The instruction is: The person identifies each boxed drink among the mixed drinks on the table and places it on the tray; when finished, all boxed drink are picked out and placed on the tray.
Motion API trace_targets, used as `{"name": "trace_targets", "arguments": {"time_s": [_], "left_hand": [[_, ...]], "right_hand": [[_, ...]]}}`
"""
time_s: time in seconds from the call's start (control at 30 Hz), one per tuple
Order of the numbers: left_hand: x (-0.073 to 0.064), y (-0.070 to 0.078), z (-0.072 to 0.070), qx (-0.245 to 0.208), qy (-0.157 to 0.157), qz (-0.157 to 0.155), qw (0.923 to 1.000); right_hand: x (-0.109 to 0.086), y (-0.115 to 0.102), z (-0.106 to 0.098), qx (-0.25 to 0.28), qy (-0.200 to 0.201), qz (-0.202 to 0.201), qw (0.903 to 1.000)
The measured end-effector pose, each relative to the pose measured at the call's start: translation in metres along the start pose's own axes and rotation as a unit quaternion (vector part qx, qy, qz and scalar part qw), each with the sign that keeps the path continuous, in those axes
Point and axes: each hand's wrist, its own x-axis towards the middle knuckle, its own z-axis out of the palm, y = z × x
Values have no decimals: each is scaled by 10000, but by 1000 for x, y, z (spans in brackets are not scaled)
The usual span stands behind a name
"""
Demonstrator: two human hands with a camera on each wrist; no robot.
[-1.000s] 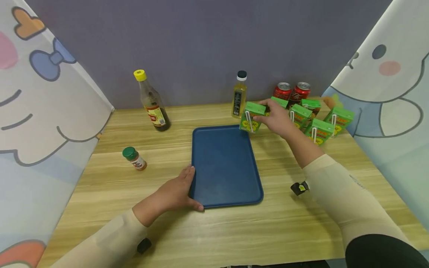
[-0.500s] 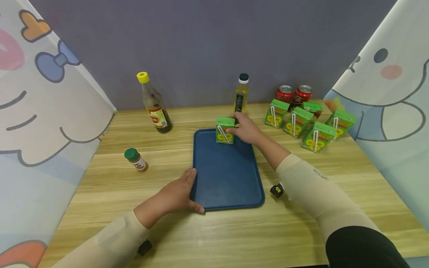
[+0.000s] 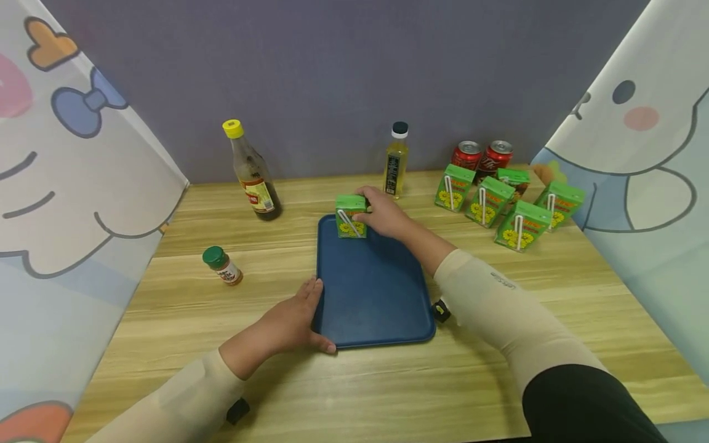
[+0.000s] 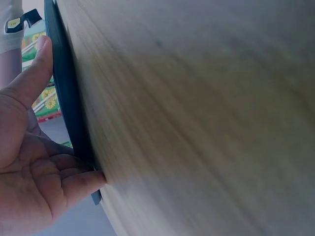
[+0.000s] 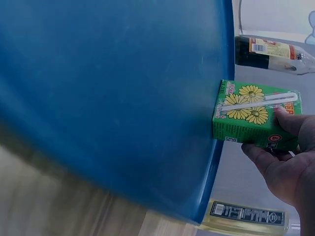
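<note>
My right hand (image 3: 386, 216) pinches a green juice box (image 3: 347, 223) with yellow flowers and a white straw at the far left corner of the blue tray (image 3: 372, 289). In the right wrist view, the thumb lies on the front of the upright drink box (image 5: 248, 110) and the fingers are behind it, with its base right at the tray's surface. My left hand (image 3: 286, 321) rests against the tray's near left corner, fingers extended along the left side and thumb at the front edge. The left wrist view shows this hand (image 4: 37, 172) touching the tray's outer rim (image 4: 74, 93).
Several more green juice boxes (image 3: 522, 226) stand at the right, with two red cans (image 3: 495, 159) behind. An oil bottle (image 3: 396, 163) stands behind the tray. To the left are a yellow-capped sauce bottle (image 3: 256, 178) and a green-lidded spice jar (image 3: 223, 265).
My right hand has carried the juice box leftward from beside the other boxes, over the tray's far edge to its far left corner. The left hand has stayed at the tray's corner.
</note>
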Motion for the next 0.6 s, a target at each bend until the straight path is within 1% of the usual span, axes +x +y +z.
{"name": "trace_targets", "arguments": {"time_s": [0.17, 0.43, 0.5, 0.6], "left_hand": [[-1, 1, -1, 35, -40, -57, 10000], [-1, 1, 0, 7, 32, 45, 10000], [-1, 1, 0, 16, 31, 44, 10000], [-1, 1, 0, 23, 27, 43, 10000]], "right_hand": [[6, -7, 6, -26, -100, -7, 9999], [10, -11, 13, -118, -125, -51, 9998], [10, -10, 13, -65, -158, -114, 9998], [8, -7, 9, 205, -311, -269, 9989]]}}
